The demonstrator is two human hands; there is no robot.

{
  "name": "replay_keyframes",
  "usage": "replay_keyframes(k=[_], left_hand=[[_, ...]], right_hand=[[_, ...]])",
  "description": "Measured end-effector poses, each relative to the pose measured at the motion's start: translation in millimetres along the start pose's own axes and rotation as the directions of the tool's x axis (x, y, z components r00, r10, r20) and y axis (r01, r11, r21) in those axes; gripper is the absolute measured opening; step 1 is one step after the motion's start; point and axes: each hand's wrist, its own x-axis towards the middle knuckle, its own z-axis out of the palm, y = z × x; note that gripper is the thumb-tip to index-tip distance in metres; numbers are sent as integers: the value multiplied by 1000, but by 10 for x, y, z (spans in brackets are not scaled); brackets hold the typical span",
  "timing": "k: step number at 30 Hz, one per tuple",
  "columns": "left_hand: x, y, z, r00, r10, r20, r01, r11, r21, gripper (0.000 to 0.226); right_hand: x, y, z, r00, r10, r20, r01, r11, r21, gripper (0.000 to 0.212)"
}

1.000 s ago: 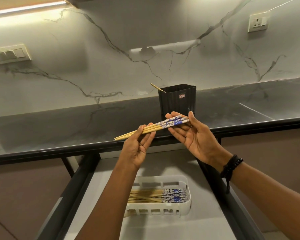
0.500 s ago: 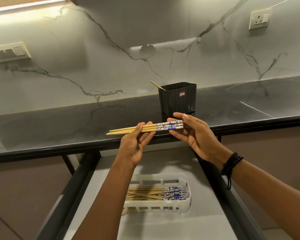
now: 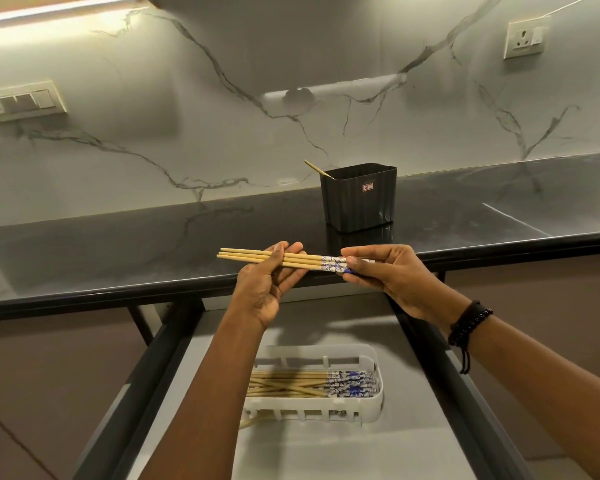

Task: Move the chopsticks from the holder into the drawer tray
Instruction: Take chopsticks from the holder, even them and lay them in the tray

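A small bundle of bamboo chopsticks (image 3: 302,262) with blue-and-white patterned ends lies level above the counter's front edge. My left hand (image 3: 269,284) cradles the plain end with its thumb laid over the sticks. My right hand (image 3: 385,271) pinches the patterned end. Behind them the black holder (image 3: 359,199) stands on the counter with one chopstick (image 3: 317,169) leaning out at its left. Below, the white tray (image 3: 371,403) in the open drawer holds several chopsticks (image 3: 312,384), patterned ends to the right.
The dark counter (image 3: 118,251) runs across the view, its black front edge just under the hands. The open drawer (image 3: 326,452) has dark side rails at left and right. A switch plate (image 3: 23,102) and a socket (image 3: 525,38) sit on the marble wall.
The bundle has turned from tilted to level and shifted slightly left and down, towards the counter's edge. Both hands stayed on it.
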Motion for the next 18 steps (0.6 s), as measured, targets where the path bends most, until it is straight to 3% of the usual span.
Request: replay_keyframes(k=[4,9,14,18], left_hand=[[-12,-14,-10,999,-43,25,42,998,37,15],[12,30,-60,999,-37,1,37,998,50,13],[45,156,-265,986,51,-160,-43,998,53,14],[69,185,-462,940,124,-319,-67,981,183,14]], right_hand=[[6,42,18,1000,-10,15,11,997,-77,29],[32,44,-26,999,40,6,-40,999,-36,28],[61,72,-119,995,101,6,-100,994,-49,25],[99,131,-190,989,148,1,-147,983,-114,24]])
